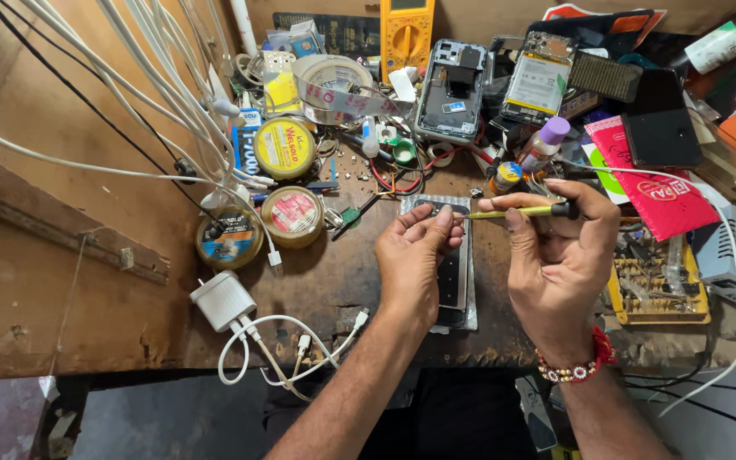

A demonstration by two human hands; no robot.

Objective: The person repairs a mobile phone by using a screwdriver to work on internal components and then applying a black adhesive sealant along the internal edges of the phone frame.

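Observation:
My left hand [413, 260] hovers over a dark phone [451, 281] lying on a silvery plate on the worn wooden bench [129, 281], its fingertips pinched around something tiny that I cannot make out. My right hand [555, 251] grips a thin yellow-shafted screwdriver [517, 211] with a black handle, held level with its tip pointing left at the left fingertips. A beaded bracelet and red thread circle my right wrist.
Three round flux tins [283, 146] sit left of the phone. A white charger [225, 300] with coiled cable lies near the front edge. Opened phones [451, 89], a yellow multimeter [407, 34], a tape roll [330, 81], a red packet [662, 192] and a parts tray [658, 285] crowd the back and right.

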